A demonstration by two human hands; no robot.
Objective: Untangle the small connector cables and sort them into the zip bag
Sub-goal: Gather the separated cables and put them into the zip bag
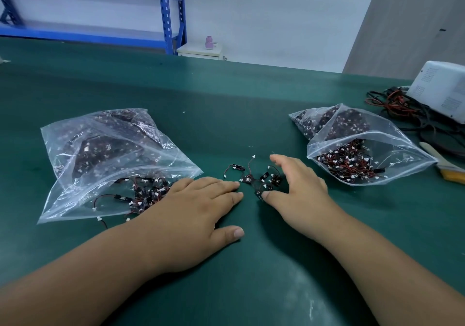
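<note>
The table (226, 104) is dark green, the left bag (83, 134) and the right bag (402, 147) are clear and speckled inside with black, red and white, the loose cables (260, 178) are black and red with white plugs, the shelf (167, 11) is blue, the box (440, 86) white, the brush (453, 174) yellow-bristled.

One camera sits on the person's head. It looks forward and down at the green worktop (226, 104), close above the left hand (193, 210) and right hand (299, 194). Its wide view reaches the blue shelf (173, 11) and wall (276, 11) behind.
</note>
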